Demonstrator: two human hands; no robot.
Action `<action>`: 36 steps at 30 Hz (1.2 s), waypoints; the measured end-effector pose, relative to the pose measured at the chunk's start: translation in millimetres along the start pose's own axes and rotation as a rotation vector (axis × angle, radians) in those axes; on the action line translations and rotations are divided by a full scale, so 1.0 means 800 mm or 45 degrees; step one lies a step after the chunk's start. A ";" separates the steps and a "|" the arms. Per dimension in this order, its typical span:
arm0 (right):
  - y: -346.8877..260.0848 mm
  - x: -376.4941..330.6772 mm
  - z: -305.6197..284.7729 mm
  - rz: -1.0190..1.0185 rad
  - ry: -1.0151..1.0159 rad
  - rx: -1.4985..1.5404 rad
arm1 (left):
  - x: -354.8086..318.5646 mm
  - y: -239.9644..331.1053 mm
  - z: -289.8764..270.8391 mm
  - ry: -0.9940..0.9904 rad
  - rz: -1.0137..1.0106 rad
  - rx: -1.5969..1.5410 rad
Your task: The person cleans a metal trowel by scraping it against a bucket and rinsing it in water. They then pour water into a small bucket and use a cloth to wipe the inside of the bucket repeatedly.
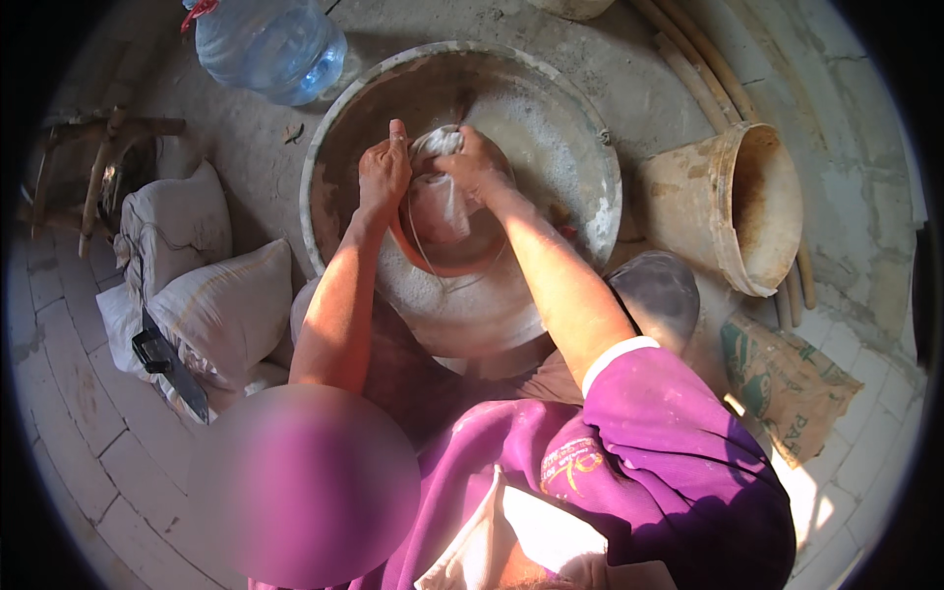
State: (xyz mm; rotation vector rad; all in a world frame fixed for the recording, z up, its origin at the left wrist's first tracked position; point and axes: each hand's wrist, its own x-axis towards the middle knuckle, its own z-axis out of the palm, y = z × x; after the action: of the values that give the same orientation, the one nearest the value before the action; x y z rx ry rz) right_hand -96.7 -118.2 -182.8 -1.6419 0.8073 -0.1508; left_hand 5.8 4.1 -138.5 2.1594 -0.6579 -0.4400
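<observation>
A wide round basin (pixel 317 197) with a pale, crusted rim stands between my legs, with cloudy, foamy water in it. Inside it is a small orange-brown bucket (pixel 430 264) with a thin wire handle. At the bucket's left side is my left hand (pixel 385 177), its fingers curled against the rim and its thumb pointing up. My right hand (pixel 479 162) grips a bunched whitish cloth (pixel 439 144) at the bucket's far side, and part of the cloth hangs down into the bucket. My fingertips are partly hidden.
Filled white sacks (pixel 221 310) lie at the left with a dark-bladed tool (pixel 177 366) against them. A clear water jug (pixel 270 49) stands beyond the basin. A stained bucket (pixel 723 202) lies tipped at the right, near wooden poles (pixel 703 59) and a brown paper sack (pixel 787 383).
</observation>
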 end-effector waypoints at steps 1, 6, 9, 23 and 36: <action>-0.002 0.005 -0.009 0.014 0.092 -0.012 | 0.000 0.002 -0.001 0.017 -0.046 -0.053; -0.026 0.000 -0.025 -0.164 0.134 0.037 | 0.004 0.008 -0.003 0.059 -0.138 -0.226; -0.058 -0.023 0.001 -0.774 0.094 -0.367 | 0.014 -0.001 -0.011 0.004 -0.215 -0.282; -0.068 -0.018 -0.015 -0.521 0.263 -0.337 | 0.008 0.010 -0.014 0.058 -0.251 -0.276; -0.070 0.014 -0.066 -0.088 0.060 -0.808 | -0.002 0.025 -0.002 -0.067 -0.212 -0.166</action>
State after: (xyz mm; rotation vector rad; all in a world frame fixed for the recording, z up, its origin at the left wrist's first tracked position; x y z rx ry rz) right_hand -92.1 -167.1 -121.9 -2.2703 0.8879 0.0258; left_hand -1.1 -4.8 -121.7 2.0920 -0.4658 -0.6131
